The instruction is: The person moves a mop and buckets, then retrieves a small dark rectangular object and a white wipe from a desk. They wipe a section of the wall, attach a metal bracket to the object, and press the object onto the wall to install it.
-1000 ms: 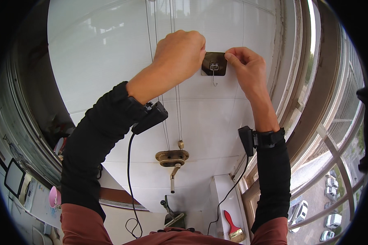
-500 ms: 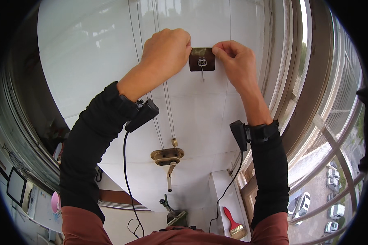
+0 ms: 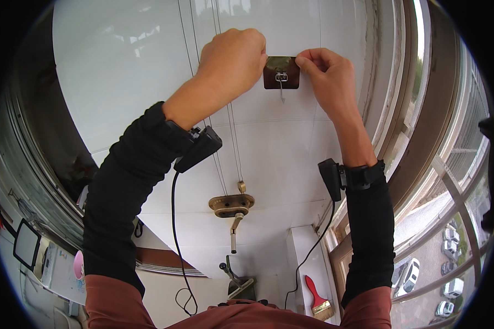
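A dark, square adhesive wall hook (image 3: 273, 80) with a small metal hook hanging from its middle is held up before the white tiled wall (image 3: 274, 142). My left hand (image 3: 233, 63) is closed at the plate's upper left corner; its fingertips are mostly hidden behind the hand. With thumb and forefinger, my right hand (image 3: 329, 77) pinches the upper right corner. The metal hook points downward. Whether the plate touches the wall, I cannot tell.
Below, a brass crank winder (image 3: 231, 205) is fixed to the wall, its thin cables (image 3: 234, 137) running upward. A red-handled paintbrush (image 3: 318, 299) lies on a white ledge at the lower right. Barred windows (image 3: 450, 192) line the right side. Black cords (image 3: 177, 236) dangle from both wrist devices.
Both hands and the wall hook appear slightly higher and farther right in the picture. The whole background has shifted a little too. Both corners are still gripped.
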The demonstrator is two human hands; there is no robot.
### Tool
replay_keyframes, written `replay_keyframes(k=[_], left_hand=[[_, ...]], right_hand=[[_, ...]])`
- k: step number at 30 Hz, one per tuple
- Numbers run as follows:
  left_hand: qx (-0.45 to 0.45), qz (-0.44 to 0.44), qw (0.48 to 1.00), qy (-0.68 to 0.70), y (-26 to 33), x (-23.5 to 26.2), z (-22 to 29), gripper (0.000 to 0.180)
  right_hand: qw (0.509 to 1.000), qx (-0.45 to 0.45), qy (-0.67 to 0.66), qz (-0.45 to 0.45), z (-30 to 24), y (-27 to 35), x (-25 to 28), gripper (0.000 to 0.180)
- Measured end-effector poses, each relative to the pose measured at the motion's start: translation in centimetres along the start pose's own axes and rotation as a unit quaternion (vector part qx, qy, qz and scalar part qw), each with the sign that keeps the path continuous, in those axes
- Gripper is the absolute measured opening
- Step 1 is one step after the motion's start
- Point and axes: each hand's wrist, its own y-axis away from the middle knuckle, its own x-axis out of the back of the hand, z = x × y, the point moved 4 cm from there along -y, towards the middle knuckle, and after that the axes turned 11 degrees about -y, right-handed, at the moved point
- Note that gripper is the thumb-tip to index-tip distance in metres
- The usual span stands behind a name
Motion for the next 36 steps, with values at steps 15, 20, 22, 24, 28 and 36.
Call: replay_keyframes(k=[15, 20, 22, 24, 28, 36], left_hand=[[0.002, -0.001, 1.0, 0.019, -0.2, -0.1, 0.0, 0.016], [-0.002, 0.002, 1.0, 0.011, -0.2, -0.2, 0.2, 0.016], [-0.006, 0.007, 1.0, 0.011, -0.3, -0.2, 0.2, 0.016], [-0.006, 0.005, 1.0, 0.006, -0.3, -0.2, 0.3, 0.015], [-0.013, 0.011, 1.0, 0.007, -0.4, -0.2, 0.3, 0.015], [-0.018, 0.001, 1.0, -0.001, -0.5, -0.3, 0.5, 0.016]], right_hand=[[0.998, 0.039, 0.024, 0.043, 0.2, 0.5, -0.7, 0.016], [0.995, 0.067, 0.05, 0.056, 0.2, 0.6, -1.0, 0.014], [0.994, 0.074, 0.054, 0.061, 0.3, 0.7, -1.0, 0.014], [0.993, 0.079, 0.052, 0.067, 0.4, 0.7, -1.1, 0.013], [0.992, 0.086, 0.055, 0.071, 0.6, 0.8, -1.2, 0.013], [0.99, 0.095, 0.06, 0.083, 0.4, 0.9, -1.4, 0.01]])
